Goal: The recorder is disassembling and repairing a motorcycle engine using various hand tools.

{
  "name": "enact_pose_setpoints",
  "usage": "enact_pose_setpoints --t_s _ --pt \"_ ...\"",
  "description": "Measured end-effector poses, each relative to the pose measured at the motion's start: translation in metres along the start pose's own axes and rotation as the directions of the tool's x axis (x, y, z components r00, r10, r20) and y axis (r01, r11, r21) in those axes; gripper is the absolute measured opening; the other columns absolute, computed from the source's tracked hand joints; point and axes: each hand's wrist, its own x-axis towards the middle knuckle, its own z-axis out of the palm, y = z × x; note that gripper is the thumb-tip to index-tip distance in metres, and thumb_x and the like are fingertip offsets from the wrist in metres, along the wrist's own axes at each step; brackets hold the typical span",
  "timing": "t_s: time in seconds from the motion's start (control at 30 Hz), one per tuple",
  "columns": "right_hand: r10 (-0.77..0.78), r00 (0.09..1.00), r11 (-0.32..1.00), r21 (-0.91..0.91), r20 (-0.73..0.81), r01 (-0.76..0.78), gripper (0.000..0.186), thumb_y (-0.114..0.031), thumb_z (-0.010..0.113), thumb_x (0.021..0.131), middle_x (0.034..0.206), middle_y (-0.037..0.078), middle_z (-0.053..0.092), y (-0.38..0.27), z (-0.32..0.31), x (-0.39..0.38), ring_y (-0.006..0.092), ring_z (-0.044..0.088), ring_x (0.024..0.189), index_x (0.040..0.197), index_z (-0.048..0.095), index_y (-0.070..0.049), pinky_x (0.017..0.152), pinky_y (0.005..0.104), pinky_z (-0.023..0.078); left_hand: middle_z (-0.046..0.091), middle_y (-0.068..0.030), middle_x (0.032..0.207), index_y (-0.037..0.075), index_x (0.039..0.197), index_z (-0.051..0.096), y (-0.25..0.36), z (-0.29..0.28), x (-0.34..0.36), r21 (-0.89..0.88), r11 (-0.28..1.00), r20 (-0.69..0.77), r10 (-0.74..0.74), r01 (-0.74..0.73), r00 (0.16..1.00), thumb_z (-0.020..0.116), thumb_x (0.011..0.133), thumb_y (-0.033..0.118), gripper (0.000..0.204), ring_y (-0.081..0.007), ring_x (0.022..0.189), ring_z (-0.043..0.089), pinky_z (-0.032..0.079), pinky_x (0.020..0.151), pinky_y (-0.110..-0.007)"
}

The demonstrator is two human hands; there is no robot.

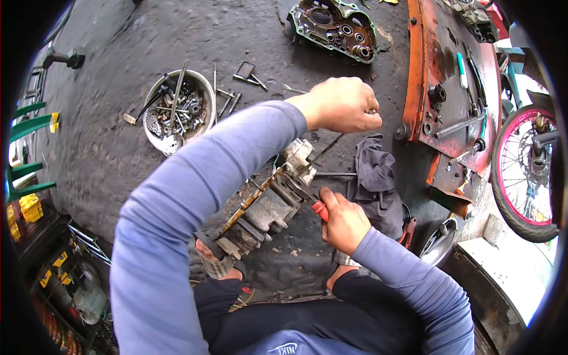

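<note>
A dirty metal engine case (pixel 266 204) stands on the dark floor between my feet, with a rusty brown edge along its left side. My right hand (pixel 346 223) is closed round a red-handled metal tool (pixel 320 210); whether it is a screwdriver or pliers I cannot tell. The tool's metal end rests at the case's right side. Stretched above the far end of the case, my left hand (pixel 346 105) is closed in a fist, back of the hand up. Anything inside its fingers is hidden. A dark crumpled cloth (pixel 376 171) lies right of the case.
At the left, a round bowl (pixel 208 97) holds bolts and gears. Rods and a small frame (pixel 245 71) lie beside it. An opened engine case half (pixel 334 29) sits at the far side. An orange metal bench (pixel 423 65) carries tools; a pink-rimmed wheel (pixel 526 171) stands right.
</note>
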Motion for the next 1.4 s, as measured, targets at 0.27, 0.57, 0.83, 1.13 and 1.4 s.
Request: enact_pose_setpoints --t_s 0.27,0.57,0.83,1.13,1.4 --pt "-0.073 0.992 0.997 0.024 -0.104 0.075 0.036 -0.01 0.064 0.089 0.083 0.018 0.059 0.009 0.007 -0.002 0.0399 0.063 0.072 0.121 0.05 0.0 0.061 0.0469 0.052 0.038 0.0042 0.055 0.007 0.059 0.047 -0.022 0.042 0.014 -0.974 0.162 0.194 0.242 0.157 0.951 0.062 0.091 0.02 0.038 -0.0079 0.052 0.033 0.027 0.05 -0.028" --pt "-0.036 0.98 0.998 0.049 0.196 0.027 0.063 -0.005 0.06 0.078 0.113 0.03 0.056 -0.031 -0.046 -0.021 0.0455 0.061 0.099 0.135 0.039 0.011 0.092 0.0488 0.048 0.041 0.0023 0.055 0.006 0.059 0.049 -0.018 0.062 0.026 -0.965 0.138 0.259 0.343 0.225 0.903 0.064 0.089 0.022 0.038 -0.0071 0.052 0.036 0.028 0.05 -0.028" --pt "0.313 0.846 0.943 -0.035 0.433 -0.331 0.046 -0.01 0.059 0.077 0.104 0.038 0.06 -0.095 -0.075 0.003 0.0517 0.064 0.094 0.115 0.045 0.011 0.086 0.0543 0.052 0.07 -0.0104 0.074 -0.003 0.094 0.073 -0.018 0.04 0.02 -0.783 0.619 0.146 0.278 -0.06 0.95 0.068 0.091 0.034 0.038 -0.0125 0.07 0.062 0.048 0.065 -0.033" --pt "0.446 0.782 0.894 -0.174 0.435 -0.413 0.033 -0.008 0.059 0.076 0.082 0.034 0.066 -0.11 -0.077 0.023 0.0465 0.069 0.079 0.101 0.049 0.011 0.076 0.0514 0.055 0.06 -0.0247 0.071 -0.005 0.088 0.068 -0.023 0.017 0.017 -0.571 0.799 0.055 0.266 -0.189 0.962 0.059 0.092 0.025 0.032 -0.0324 0.06 0.057 0.047 0.064 -0.044" --pt "0.173 0.935 0.985 -0.076 0.309 -0.157 0.05 -0.002 0.062 0.072 0.092 0.03 0.064 -0.043 -0.047 0.004 0.049 0.064 0.085 0.119 0.046 0.004 0.075 0.0545 0.051 0.065 -0.0227 0.071 -0.001 0.082 0.072 -0.014 0.011 0.016 -0.278 0.937 0.028 0.229 -0.213 0.973 0.059 0.089 0.026 0.031 -0.0391 0.066 0.065 0.053 0.067 -0.047"
